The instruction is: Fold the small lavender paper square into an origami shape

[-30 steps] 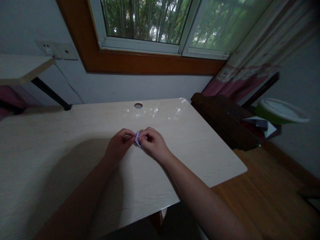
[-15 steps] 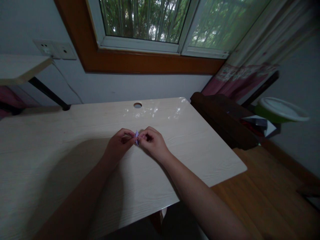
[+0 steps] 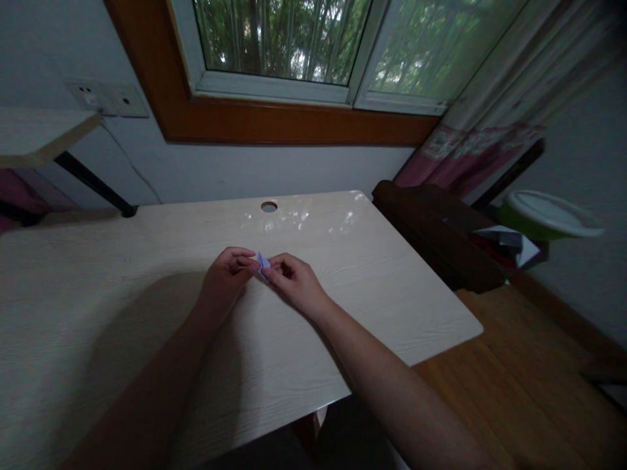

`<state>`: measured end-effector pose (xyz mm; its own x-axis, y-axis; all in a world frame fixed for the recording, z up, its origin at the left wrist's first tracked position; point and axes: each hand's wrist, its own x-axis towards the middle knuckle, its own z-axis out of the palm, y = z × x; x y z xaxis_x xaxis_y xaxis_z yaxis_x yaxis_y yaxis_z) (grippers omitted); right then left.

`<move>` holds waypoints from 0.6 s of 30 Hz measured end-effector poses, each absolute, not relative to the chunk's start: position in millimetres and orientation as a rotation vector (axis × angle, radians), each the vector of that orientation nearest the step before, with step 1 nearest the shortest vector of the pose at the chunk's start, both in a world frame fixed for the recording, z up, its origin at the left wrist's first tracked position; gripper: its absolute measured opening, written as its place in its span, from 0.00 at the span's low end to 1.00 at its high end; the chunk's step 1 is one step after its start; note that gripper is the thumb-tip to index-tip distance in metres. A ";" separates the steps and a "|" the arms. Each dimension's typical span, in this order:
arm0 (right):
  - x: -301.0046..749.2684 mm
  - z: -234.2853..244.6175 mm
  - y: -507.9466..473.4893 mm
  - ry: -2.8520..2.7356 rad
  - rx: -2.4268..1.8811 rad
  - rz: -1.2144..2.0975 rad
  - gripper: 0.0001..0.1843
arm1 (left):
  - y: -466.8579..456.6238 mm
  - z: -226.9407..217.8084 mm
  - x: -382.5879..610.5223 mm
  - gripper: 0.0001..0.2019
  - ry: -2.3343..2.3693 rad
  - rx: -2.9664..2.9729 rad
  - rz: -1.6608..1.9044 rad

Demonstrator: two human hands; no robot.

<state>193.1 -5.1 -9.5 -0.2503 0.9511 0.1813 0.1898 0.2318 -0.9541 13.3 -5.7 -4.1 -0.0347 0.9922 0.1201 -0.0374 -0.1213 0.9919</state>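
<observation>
A small piece of folded purple paper [image 3: 263, 261] is held between my hands above the pale wood-grain table [image 3: 392, 307]. My left hand [image 3: 228, 274] pinches its left side between thumb and fingers. On the other side, my right hand [image 3: 296, 277] grips the paper with thumb and forefinger. A pointed tip of the paper shows between the two hands; its lower part is partly covered by the fingertips.
A round cable hole [image 3: 269, 207] lies near the table's back edge. At the left, a raised shelf [image 3: 44, 134] stands on black legs. Right of the table are dark wooden furniture [image 3: 421, 228] and a green-and-white tub [image 3: 548, 215]. A window [image 3: 289, 39] is ahead.
The purple paper has turned, so more of its flat face shows. My left hand has shifted slightly left, and the fingers of both hands have changed their hold.
</observation>
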 end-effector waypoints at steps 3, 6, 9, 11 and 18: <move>193.0 -10.9 -4.3 -1.625 -1.061 1.206 0.14 | -6.3 -4.8 13.3 0.17 1.140 1.231 1.253; 193.6 -11.2 -3.2 -1.577 -1.037 1.279 0.15 | -8.1 -1.6 13.7 0.15 1.174 1.266 1.197; 194.2 -10.9 -2.7 -1.603 -1.017 1.358 0.17 | -9.7 2.5 12.8 0.13 1.233 1.338 1.149; 194.4 -10.2 -3.1 -1.646 -1.016 1.361 0.17 | -10.6 3.7 11.8 0.13 1.257 1.332 1.129; 192.1 -9.1 -5.2 -1.626 -1.009 1.371 0.18 | -10.6 -2.8 11.7 0.13 1.210 1.174 1.182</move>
